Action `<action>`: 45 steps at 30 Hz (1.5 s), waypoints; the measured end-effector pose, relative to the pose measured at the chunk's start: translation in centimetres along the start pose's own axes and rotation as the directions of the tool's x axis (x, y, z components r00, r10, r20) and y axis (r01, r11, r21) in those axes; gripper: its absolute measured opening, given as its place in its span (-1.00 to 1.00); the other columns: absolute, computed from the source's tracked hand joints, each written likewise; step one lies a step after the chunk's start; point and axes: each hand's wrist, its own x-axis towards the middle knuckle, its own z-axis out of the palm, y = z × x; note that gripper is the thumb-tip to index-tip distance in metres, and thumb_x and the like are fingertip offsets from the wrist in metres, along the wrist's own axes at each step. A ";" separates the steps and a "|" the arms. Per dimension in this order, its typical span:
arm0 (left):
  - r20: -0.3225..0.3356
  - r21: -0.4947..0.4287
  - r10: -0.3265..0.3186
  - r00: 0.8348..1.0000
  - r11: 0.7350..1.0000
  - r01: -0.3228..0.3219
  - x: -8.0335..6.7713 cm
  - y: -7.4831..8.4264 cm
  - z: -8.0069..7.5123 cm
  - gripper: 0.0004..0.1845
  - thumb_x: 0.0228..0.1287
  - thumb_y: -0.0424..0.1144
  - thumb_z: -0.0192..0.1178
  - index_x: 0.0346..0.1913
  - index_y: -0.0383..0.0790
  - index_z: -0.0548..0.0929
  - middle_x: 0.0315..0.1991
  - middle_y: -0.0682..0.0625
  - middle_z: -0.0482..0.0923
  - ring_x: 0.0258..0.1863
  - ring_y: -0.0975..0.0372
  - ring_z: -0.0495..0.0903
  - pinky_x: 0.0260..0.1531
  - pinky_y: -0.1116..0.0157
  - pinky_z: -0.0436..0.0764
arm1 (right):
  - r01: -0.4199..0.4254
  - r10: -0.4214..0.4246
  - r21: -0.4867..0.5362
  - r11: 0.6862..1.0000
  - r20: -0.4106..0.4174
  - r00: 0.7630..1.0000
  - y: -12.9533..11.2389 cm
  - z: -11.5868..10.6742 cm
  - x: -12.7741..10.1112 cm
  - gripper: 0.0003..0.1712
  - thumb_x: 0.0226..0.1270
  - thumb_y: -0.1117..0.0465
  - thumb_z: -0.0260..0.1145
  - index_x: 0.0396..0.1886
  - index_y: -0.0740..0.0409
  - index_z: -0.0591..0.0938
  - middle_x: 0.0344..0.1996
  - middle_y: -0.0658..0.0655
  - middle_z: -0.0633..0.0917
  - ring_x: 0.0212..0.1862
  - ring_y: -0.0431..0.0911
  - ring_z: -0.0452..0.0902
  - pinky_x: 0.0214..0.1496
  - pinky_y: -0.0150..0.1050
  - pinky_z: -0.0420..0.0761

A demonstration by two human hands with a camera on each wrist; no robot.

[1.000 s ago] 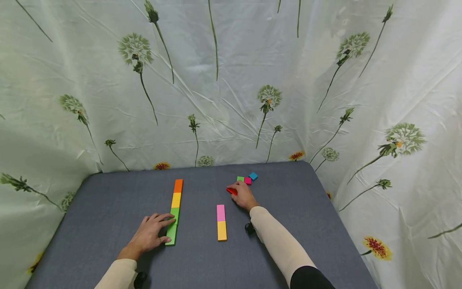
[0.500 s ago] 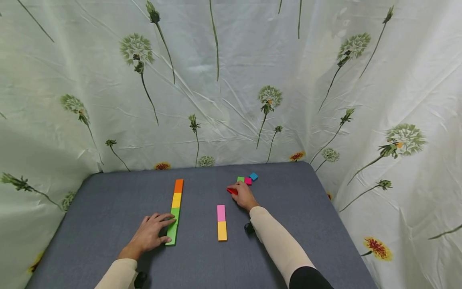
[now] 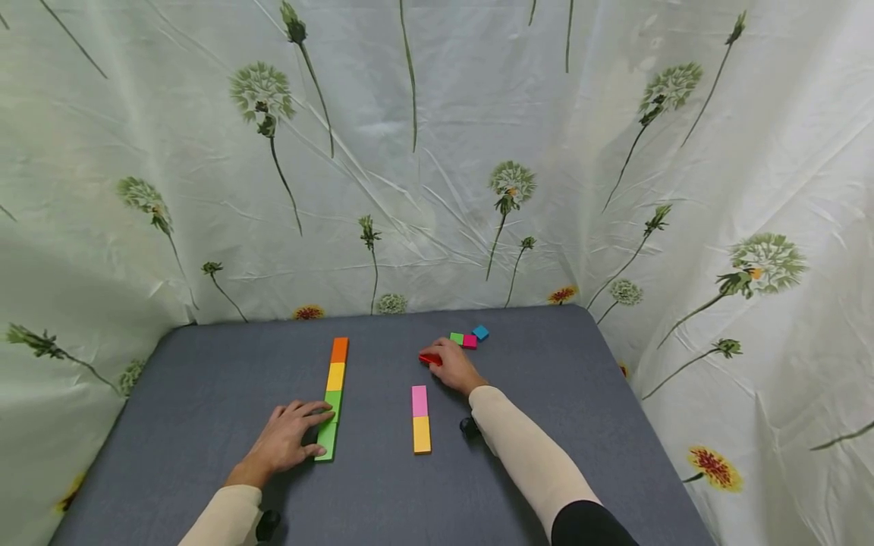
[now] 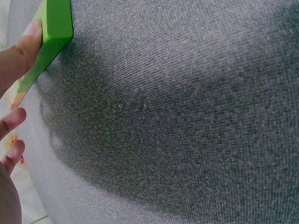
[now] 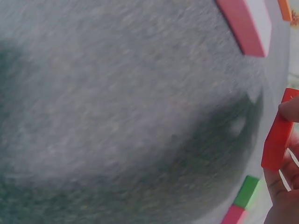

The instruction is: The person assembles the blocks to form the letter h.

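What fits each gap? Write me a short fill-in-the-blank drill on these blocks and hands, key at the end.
1. The right hand pinches a ____ block.
2. The left hand rests on the ____ end of the long row.
3. The short row is a pink block and a ____ one.
4. The far end of the long row is ____.

Missing words: red; green; yellow; orange

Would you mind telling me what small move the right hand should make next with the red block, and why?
Probably carry the red block toward the far end of the pink block. The right hand pinches it just beyond the short pink-and-yellow row, whose far end is free, while the left hand rests on the longer row.
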 end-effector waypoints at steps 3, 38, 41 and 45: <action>0.004 0.001 -0.003 1.000 1.000 0.003 0.0 0.0 0.0 -0.32 -0.13 -0.02 0.51 0.15 -0.10 0.63 0.17 -0.02 0.51 0.05 0.05 0.45 -0.06 -0.03 0.36 | 0.032 -0.032 0.001 0.999 0.036 0.999 -0.7 -0.1 0.4 -0.64 0.30 0.33 0.26 0.09 0.13 0.67 -0.03 0.15 0.56 0.04 0.02 0.46 0.13 -0.08 0.46; 0.015 0.009 -0.012 1.000 1.000 0.012 0.1 -0.2 0.1 -0.33 -0.15 0.03 0.51 0.14 -0.07 0.65 0.16 0.04 0.51 0.04 0.10 0.45 -0.05 0.00 0.36 | 0.124 -0.102 -0.174 0.977 0.130 0.986 -9.0 4.0 4.6 -0.60 0.20 0.27 0.36 0.07 0.03 0.69 0.01 0.02 0.66 -0.01 -0.10 0.52 0.03 -0.32 0.47; 0.019 0.008 -0.014 1.000 1.000 0.014 0.1 -0.2 0.0 -0.33 -0.15 0.03 0.51 0.14 -0.07 0.65 0.16 0.04 0.51 0.04 0.10 0.44 -0.05 0.00 0.35 | 0.120 -0.098 -0.171 0.978 0.129 0.987 -9.4 4.2 4.9 -0.61 0.19 0.27 0.38 0.06 0.05 0.69 -0.01 0.02 0.67 -0.02 -0.10 0.53 0.02 -0.33 0.47; 0.015 0.001 -0.003 1.000 1.000 0.003 0.1 -0.1 0.0 -0.33 -0.14 0.03 0.51 0.13 -0.07 0.65 0.15 0.04 0.51 0.04 0.09 0.44 -0.04 -0.01 0.35 | 0.092 -0.067 -0.167 0.982 0.147 0.987 -9.7 4.6 5.1 -0.61 0.19 0.28 0.39 0.06 0.05 0.69 -0.01 0.00 0.67 -0.01 -0.12 0.52 0.02 -0.35 0.46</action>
